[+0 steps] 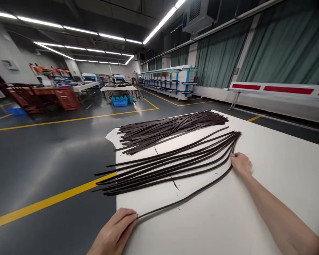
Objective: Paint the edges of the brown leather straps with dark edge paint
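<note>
A single dark strip [186, 199] runs in a shallow curve across the white tabletop. Its near end is pinched in the closed fingers of my left hand [119, 226]. At the right, my right hand [241, 163] is closed on the strip near its far end, with a thin thread-like piece showing by the fingertips. Beyond the strip, several similar dark strips [164, 166] lie loosely side by side, their right ends gathered together and their left ends sticking out past the table edge. A larger pile of dark strips [172, 127] lies crisscrossed behind them.
The white table [281, 170] stretches to the right, with a dark line and small scraps on it. Grey floor with a yellow line [55, 200] lies to the left. Farther back stand a wooden desk [67, 99], a blue crate [120, 102] and a long white-and-blue rack [183, 83].
</note>
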{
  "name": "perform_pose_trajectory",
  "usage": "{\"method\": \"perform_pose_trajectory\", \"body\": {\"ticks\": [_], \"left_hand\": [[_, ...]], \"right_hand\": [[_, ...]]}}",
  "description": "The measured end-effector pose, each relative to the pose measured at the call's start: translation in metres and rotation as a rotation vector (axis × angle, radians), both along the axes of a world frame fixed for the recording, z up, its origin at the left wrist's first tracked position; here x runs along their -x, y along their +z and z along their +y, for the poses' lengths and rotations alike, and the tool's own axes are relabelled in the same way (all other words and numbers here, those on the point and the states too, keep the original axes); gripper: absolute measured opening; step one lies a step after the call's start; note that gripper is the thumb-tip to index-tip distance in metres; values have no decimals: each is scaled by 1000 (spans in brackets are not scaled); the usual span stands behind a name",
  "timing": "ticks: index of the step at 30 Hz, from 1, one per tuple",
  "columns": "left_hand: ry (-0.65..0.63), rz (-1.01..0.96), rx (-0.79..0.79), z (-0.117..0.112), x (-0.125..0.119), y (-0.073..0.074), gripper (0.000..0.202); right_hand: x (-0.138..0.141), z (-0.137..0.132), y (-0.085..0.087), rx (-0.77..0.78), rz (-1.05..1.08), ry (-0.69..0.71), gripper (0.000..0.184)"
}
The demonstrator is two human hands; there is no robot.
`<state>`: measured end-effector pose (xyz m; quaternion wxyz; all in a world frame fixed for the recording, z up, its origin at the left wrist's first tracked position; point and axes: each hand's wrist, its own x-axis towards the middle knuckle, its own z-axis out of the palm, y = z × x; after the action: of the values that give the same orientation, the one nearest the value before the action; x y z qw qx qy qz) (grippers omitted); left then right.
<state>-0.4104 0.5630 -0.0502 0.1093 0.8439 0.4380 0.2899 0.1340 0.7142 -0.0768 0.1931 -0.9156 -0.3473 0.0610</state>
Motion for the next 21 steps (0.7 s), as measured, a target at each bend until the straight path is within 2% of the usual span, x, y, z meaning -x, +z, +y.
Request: {"method": "perform_pose_trajectory", "body": {"ticks": [9,14,21], "left_hand": [[62,146,-332,35,-4,2,15],[137,213,-385,46,-6,3,15],[152,163,-450,48,-6,-4,20]], "right_hand": [[-5,9,-16,-76,12,-85,27],[-9,12,-21,-102,23,-109,28],[-15,15,-30,-142,15,-157,28]]}}
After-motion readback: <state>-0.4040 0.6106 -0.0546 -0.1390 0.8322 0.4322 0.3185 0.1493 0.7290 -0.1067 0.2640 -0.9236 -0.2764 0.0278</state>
